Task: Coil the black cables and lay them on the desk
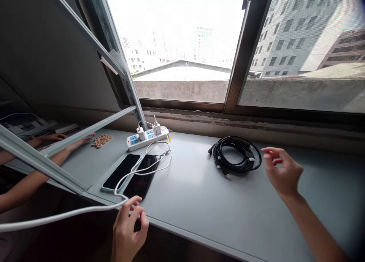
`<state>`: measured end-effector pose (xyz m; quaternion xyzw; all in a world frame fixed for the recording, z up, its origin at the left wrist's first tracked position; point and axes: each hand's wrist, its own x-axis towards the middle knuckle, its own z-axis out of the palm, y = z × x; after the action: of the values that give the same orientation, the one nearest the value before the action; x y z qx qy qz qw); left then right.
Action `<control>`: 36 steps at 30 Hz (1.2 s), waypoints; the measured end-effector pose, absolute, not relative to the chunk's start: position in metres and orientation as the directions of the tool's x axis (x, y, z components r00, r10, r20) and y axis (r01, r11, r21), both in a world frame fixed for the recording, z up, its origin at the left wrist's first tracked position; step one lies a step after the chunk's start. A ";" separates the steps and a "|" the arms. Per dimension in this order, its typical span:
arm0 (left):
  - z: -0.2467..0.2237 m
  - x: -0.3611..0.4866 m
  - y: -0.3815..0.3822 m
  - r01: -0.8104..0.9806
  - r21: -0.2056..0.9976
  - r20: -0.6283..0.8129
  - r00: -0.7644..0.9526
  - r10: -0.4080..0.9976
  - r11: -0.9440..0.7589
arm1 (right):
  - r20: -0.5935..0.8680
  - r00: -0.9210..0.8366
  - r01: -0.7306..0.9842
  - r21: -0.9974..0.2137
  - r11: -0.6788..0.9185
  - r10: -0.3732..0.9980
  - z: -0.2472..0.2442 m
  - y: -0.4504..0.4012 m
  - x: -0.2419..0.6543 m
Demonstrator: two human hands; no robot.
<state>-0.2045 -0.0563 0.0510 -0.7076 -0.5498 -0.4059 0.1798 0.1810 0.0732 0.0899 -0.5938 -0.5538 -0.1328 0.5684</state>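
My left hand (129,228) is at the table's front edge, fingers loosely bent and apart, with nothing visible in it. Just beyond it lie a black phone (139,180) and a second phone in a light case (121,172), side by side with dark screens. A white charging cable (71,212) runs over them and passes near my left fingertips. At the right, my right hand (283,172) hovers above the table with loosely curled fingers and no object showing between them. To its left rests a coiled bundle of black cables (228,167) with several plugs showing.
A white power strip (148,138) with two chargers plugged in sits near the window wall. A metal frame (94,131) crosses the left side. Beyond it, another person's hand (82,140) reaches toward small brown pieces (102,140) on the grey table (185,205).
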 end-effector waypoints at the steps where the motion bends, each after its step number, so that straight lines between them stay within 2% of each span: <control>1: 0.052 -0.204 -0.057 0.925 0.193 0.783 0.056 0.620 -0.327 | 0.782 0.346 0.812 -0.526 0.252 0.518 0.089 0.073 0.180; 5: 0.055 -0.194 -0.055 0.923 0.217 0.821 0.004 0.571 -0.318 | 0.752 0.291 0.823 -0.512 0.246 0.591 0.086 0.072 0.180; 9: 0.053 -0.185 -0.050 0.927 0.182 0.860 0.012 0.511 -0.328 | 0.738 0.259 0.840 -0.491 0.231 0.623 0.085 0.072 0.181; 12: 0.055 -0.174 -0.046 0.899 0.252 0.871 -0.049 0.489 -0.359 | 0.726 0.255 0.860 -0.472 0.193 0.638 0.084 0.076 0.181; 14: 0.064 -0.158 -0.044 0.833 0.322 0.854 -0.050 0.519 -0.450 | 0.687 0.199 0.882 -0.437 0.179 0.699 0.077 0.082 0.181; 16: 0.079 -0.135 -0.038 0.724 0.358 0.805 0.080 0.588 -0.590 | 0.594 0.139 0.901 -0.407 0.147 0.792 0.065 0.089 0.180; 19: 0.106 -0.092 -0.016 0.543 0.338 0.646 0.461 0.609 -0.769 | 0.439 0.111 0.899 -0.428 0.098 0.892 0.044 0.098 0.179; 21: 0.115 -0.064 0.012 0.464 0.322 0.511 0.649 0.564 -0.825 | 0.410 0.098 0.883 -0.456 0.111 0.907 0.034 0.102 0.179; 23: 0.112 -0.040 0.047 0.458 0.305 0.405 0.731 0.549 -0.835 | 0.421 0.085 0.875 -0.465 0.134 0.903 0.029 0.104 0.180; 27: 0.083 -0.011 0.115 0.646 0.246 0.298 0.659 0.691 -0.723 | 0.450 0.052 0.872 -0.456 0.179 0.892 0.030 0.107 0.183; 30: 0.065 -0.007 0.142 0.662 0.186 0.375 0.635 0.675 -0.726 | 0.469 0.022 0.856 -0.465 0.226 0.883 0.032 0.111 0.189; 36: 0.056 -0.010 0.140 0.667 0.178 0.441 0.603 0.665 -0.723 | 0.528 0.079 0.821 -0.515 0.245 0.846 0.039 0.114 0.205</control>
<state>-0.0096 0.1404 0.0564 -0.8952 -0.3721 -0.2455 0.0025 0.2054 0.1142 0.0391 -0.6142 -0.6785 0.0152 0.4026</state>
